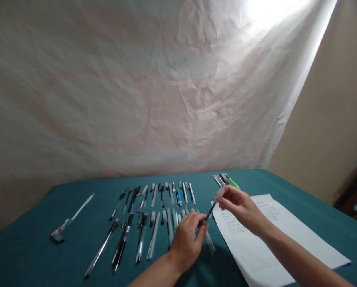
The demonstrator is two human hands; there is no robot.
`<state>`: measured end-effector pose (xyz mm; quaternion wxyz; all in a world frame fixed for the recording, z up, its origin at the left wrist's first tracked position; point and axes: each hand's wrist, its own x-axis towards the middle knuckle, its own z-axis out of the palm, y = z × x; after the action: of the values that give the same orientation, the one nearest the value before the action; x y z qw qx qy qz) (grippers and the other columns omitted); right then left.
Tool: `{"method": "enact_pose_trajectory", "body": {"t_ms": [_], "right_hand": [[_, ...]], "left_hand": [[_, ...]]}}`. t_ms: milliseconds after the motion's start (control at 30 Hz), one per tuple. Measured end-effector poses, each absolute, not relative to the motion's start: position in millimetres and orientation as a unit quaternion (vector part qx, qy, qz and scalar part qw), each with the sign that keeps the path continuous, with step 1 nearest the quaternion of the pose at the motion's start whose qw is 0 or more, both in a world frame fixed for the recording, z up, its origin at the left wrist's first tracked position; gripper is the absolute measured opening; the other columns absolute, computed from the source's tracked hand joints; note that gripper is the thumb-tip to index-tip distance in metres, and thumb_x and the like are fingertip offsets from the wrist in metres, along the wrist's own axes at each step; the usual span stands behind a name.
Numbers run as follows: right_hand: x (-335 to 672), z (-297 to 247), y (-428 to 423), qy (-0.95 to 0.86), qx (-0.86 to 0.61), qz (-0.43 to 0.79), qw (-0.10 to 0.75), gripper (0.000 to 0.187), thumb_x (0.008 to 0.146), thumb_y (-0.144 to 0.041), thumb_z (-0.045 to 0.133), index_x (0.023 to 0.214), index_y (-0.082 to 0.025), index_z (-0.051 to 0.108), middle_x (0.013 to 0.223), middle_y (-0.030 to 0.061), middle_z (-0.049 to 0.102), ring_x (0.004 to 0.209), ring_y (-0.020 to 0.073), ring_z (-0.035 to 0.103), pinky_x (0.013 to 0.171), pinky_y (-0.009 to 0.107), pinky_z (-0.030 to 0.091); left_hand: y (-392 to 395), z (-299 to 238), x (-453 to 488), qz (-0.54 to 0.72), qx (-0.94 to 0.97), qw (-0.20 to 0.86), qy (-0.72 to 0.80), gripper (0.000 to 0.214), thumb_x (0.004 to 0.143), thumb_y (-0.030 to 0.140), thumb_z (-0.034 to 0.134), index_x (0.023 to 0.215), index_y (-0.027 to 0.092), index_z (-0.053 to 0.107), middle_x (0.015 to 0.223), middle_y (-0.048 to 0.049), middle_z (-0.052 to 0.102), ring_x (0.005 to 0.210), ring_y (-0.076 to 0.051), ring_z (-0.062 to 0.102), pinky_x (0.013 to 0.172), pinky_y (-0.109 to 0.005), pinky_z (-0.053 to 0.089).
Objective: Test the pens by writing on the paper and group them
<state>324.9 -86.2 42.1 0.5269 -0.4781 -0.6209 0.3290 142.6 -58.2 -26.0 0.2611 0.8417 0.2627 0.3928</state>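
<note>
My left hand (188, 238) pinches the lower end of a slim dark pen (210, 211) between thumb and fingers. At its upper end my right hand (241, 205) is closed on a pale, clear part; whether that is a cap or the barrel, I cannot tell. The pen is tilted, raised above the table. Under and beside my left hand lie clear pen pieces (210, 243), partly hidden by it. Two rows of pens and caps spread to the left, among them a blue pen (179, 197) and a black pen (123, 243).
White sheets of paper (265, 243) with handwriting lie under my right forearm. A bundle of pens (221, 180) with a green one (233, 183) rests behind them. A thin white strip with crumpled plastic (58, 237) is at far left. Green cloth (28, 247) covers the table; a pale sheet hangs behind.
</note>
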Motion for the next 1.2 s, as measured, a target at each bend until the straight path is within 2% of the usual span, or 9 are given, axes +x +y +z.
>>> {"method": "enact_pose_trajectory", "body": {"t_ms": [167, 333, 467, 667, 800, 867, 1000, 1067, 1200], "right_hand": [[319.1, 32.0, -83.9, -0.623, -0.466, 0.378, 0.502, 0.025, 0.077, -0.040, 0.061, 0.078, -0.016, 0.056, 0.067, -0.0008, 0.054, 0.062, 0.0109, 0.049, 0.058, 0.023, 0.041], [317.9, 24.5, -81.4, -0.604, -0.469, 0.397, 0.508, 0.028, 0.077, -0.041, 0.060, 0.091, -0.017, 0.058, 0.078, 0.0023, 0.058, 0.066, 0.0121, 0.052, 0.060, 0.025, 0.044], [318.6, 24.8, -80.8, -0.621, -0.463, 0.385, 0.502, 0.026, 0.075, -0.042, 0.062, 0.080, -0.017, 0.060, 0.085, 0.0035, 0.060, 0.067, 0.0116, 0.051, 0.059, 0.024, 0.043], [318.7, 16.5, -77.8, -0.629, -0.492, 0.362, 0.481, 0.029, 0.074, -0.044, 0.063, 0.072, -0.016, 0.056, 0.061, -0.0014, 0.057, 0.057, 0.0107, 0.051, 0.055, 0.023, 0.041], [320.7, 7.2, -75.3, -0.619, -0.500, 0.369, 0.480, 0.031, 0.075, -0.046, 0.061, 0.072, -0.016, 0.055, 0.059, -0.0012, 0.058, 0.055, 0.0114, 0.054, 0.054, 0.024, 0.043], [322.7, 8.8, -75.7, -0.621, -0.496, 0.376, 0.477, 0.032, 0.076, -0.047, 0.060, 0.080, -0.016, 0.058, 0.066, 0.0010, 0.062, 0.062, 0.0131, 0.057, 0.059, 0.025, 0.046], [327.6, 23.2, -79.0, -0.603, -0.489, 0.370, 0.510, 0.042, 0.082, -0.049, 0.051, 0.111, -0.020, 0.057, 0.099, 0.0081, 0.065, 0.087, 0.0184, 0.060, 0.072, 0.032, 0.049], [329.4, 29.1, -80.2, -0.599, -0.487, 0.365, 0.520, 0.042, 0.083, -0.049, 0.048, 0.111, -0.020, 0.060, 0.103, 0.0090, 0.065, 0.088, 0.0193, 0.059, 0.074, 0.033, 0.049], [331.3, 27.7, -78.8, -0.610, -0.500, 0.342, 0.510, 0.037, 0.082, -0.048, 0.051, 0.093, -0.018, 0.068, 0.092, 0.0071, 0.068, 0.070, 0.0154, 0.058, 0.066, 0.029, 0.048]], "left_hand": [[-58.4, -25.6, 142.2, 0.397, 0.840, 0.258, 0.264, 0.017, 0.089, 0.020, 0.043, 0.102, 0.019, 0.054, 0.092, -0.0068, 0.057, 0.087, -0.021, 0.053, 0.079, -0.033, 0.042], [-57.3, -26.6, 142.3, 0.402, 0.836, 0.254, 0.274, 0.016, 0.088, 0.020, 0.043, 0.101, 0.019, 0.054, 0.091, -0.0061, 0.057, 0.085, -0.020, 0.053, 0.078, -0.033, 0.042], [-57.2, -26.8, 142.9, 0.411, 0.828, 0.256, 0.283, 0.018, 0.088, 0.018, 0.043, 0.102, 0.019, 0.054, 0.090, -0.0054, 0.057, 0.085, -0.020, 0.053, 0.077, -0.031, 0.042], [-57.3, -25.6, 142.3, 0.405, 0.833, 0.245, 0.286, 0.018, 0.088, 0.017, 0.043, 0.101, 0.019, 0.055, 0.090, -0.0056, 0.057, 0.084, -0.020, 0.052, 0.076, -0.032, 0.041], [-56.5, -25.1, 142.3, 0.397, 0.838, 0.232, 0.294, 0.018, 0.088, 0.018, 0.044, 0.100, 0.020, 0.056, 0.089, -0.0048, 0.057, 0.083, -0.020, 0.053, 0.075, -0.032, 0.041], [-56.3, -25.0, 142.9, 0.398, 0.837, 0.232, 0.296, 0.017, 0.088, 0.018, 0.044, 0.100, 0.020, 0.056, 0.089, -0.0043, 0.058, 0.084, -0.020, 0.053, 0.076, -0.032, 0.041], [-56.7, -25.9, 143.8, 0.402, 0.833, 0.233, 0.301, 0.016, 0.087, 0.018, 0.045, 0.099, 0.021, 0.056, 0.089, -0.0042, 0.057, 0.084, -0.020, 0.053, 0.076, -0.032, 0.041], [-56.8, -26.3, 143.8, 0.405, 0.830, 0.234, 0.303, 0.016, 0.087, 0.018, 0.045, 0.099, 0.021, 0.056, 0.088, -0.0042, 0.057, 0.083, -0.020, 0.053, 0.076, -0.032, 0.041], [-56.7, -26.1, 142.7, 0.402, 0.832, 0.233, 0.302, 0.015, 0.086, 0.017, 0.045, 0.097, 0.020, 0.056, 0.087, -0.0043, 0.057, 0.081, -0.020, 0.053, 0.074, -0.031, 0.042]]}}
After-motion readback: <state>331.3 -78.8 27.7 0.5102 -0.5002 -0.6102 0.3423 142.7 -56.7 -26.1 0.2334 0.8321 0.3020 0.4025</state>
